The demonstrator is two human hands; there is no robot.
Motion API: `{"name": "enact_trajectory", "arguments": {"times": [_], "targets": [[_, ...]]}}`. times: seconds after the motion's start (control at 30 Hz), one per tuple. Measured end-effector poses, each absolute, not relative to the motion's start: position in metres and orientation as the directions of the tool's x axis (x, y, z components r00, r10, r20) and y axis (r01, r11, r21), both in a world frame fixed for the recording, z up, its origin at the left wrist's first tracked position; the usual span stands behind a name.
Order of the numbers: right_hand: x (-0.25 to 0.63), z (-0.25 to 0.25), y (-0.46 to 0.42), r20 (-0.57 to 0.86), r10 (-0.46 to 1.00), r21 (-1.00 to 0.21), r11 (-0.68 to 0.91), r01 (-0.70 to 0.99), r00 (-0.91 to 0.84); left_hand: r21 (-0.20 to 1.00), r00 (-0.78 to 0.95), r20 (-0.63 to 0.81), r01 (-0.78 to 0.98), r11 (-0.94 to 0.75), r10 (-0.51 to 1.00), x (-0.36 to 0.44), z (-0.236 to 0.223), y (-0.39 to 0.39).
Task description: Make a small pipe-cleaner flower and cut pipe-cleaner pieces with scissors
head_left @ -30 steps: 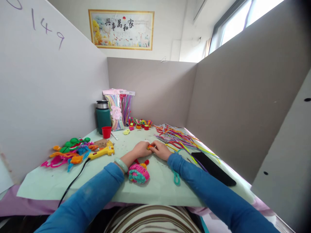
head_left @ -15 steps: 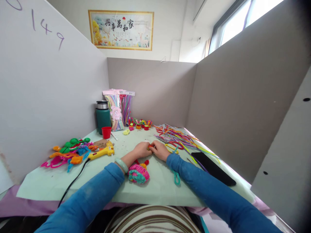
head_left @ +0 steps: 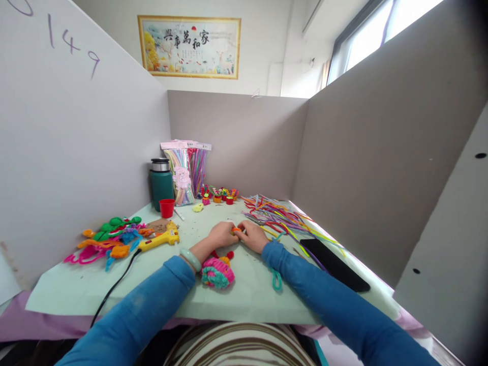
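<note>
Over the middle of the table, my left hand [head_left: 223, 234] and my right hand [head_left: 252, 236] meet at the fingertips. Pinched between them is a small orange pipe cleaner piece [head_left: 237, 230], mostly covered by my fingers. Just below my left wrist lies a pink and teal fuzzy pipe cleaner basket [head_left: 217, 273] with red and orange bits at its top. A teal pipe cleaner loop [head_left: 277, 280] rests beside my right sleeve. Beyond my right hand, loose pipe cleaners [head_left: 280, 213] of many colours are spread out, with scissors [head_left: 253, 218] among them.
At left, a yellow glue gun [head_left: 162, 238] with a black cord lies by a heap of coloured pipe cleaner shapes [head_left: 110, 241]. Behind stand a red cup [head_left: 166, 208], a green bottle [head_left: 161, 185] and pipe cleaner packs [head_left: 183, 175]. A black phone-like slab [head_left: 335, 265] lies right.
Both hands stay together in the same place. My fingers have shifted slightly around the small piece, and more of its orange colour shows. Nothing else has visibly moved.
</note>
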State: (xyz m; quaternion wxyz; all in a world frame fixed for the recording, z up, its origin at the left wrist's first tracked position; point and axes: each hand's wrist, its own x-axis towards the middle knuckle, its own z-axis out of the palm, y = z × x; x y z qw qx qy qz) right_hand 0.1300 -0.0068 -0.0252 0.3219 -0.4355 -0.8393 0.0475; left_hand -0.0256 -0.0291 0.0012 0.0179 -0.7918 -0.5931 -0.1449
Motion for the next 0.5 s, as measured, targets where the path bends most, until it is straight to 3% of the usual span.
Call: {"name": "enact_trajectory", "arguments": {"times": [0.5], "targets": [[0.1307, -0.0263, -0.004, 0.501, 0.751, -0.308, 0.62, 0.722, -0.431, 0.137, 0.273, 0.24, 0.94, -0.311, 0.932, -0.0277, -0.0008, -0.0257]]}}
